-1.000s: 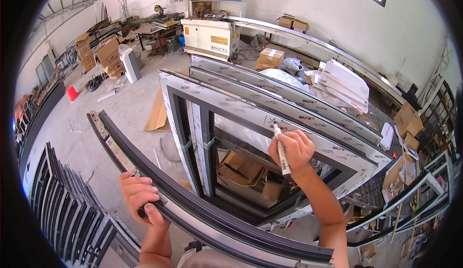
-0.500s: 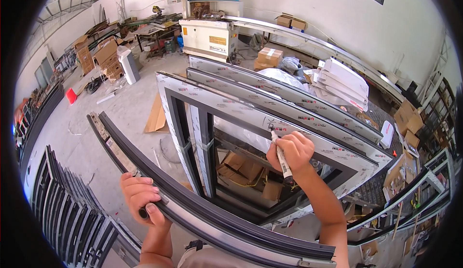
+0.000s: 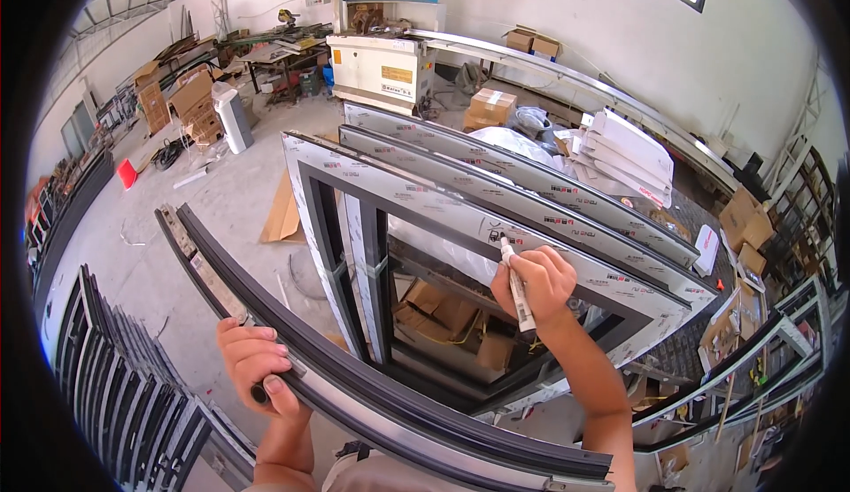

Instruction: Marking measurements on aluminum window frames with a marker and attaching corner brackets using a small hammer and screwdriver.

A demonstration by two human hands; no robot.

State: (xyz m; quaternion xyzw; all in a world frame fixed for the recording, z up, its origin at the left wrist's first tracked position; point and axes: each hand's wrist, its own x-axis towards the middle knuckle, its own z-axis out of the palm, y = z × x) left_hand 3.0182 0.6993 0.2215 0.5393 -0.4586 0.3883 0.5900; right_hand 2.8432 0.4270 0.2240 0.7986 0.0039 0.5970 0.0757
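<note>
My right hand (image 3: pixel 542 281) grips a white marker pen (image 3: pixel 520 293), its tip on the film-covered upper rail of a window frame (image 3: pixel 425 193), beside dark handwritten strokes. The frame leans upright in front of me, with dark inner edges and openings. Closer to me, a long dark-and-silver window frame (image 3: pixel 390 403) runs diagonally across my front. My left hand (image 3: pixel 255 364) is closed around the edge of this nearer frame, towards its left part. A short dark round-ended piece (image 3: pixel 259 393) shows by the left thumb; I cannot make out what it is.
More film-wrapped frames (image 3: pixel 531 193) stand behind the marked one. Many dark frames (image 3: pixel 124 395) are racked at the lower left. A white machine (image 3: pixel 381 71) stands at the back, with cardboard boxes (image 3: pixel 489 108) and white panels (image 3: pixel 624 157) further right. A red object (image 3: pixel 127 173) sits on the floor.
More dark strokes show at the pen tip, which has shifted very slightly. My left hand keeps its hold on the nearer frame. The whole view has moved a little.
</note>
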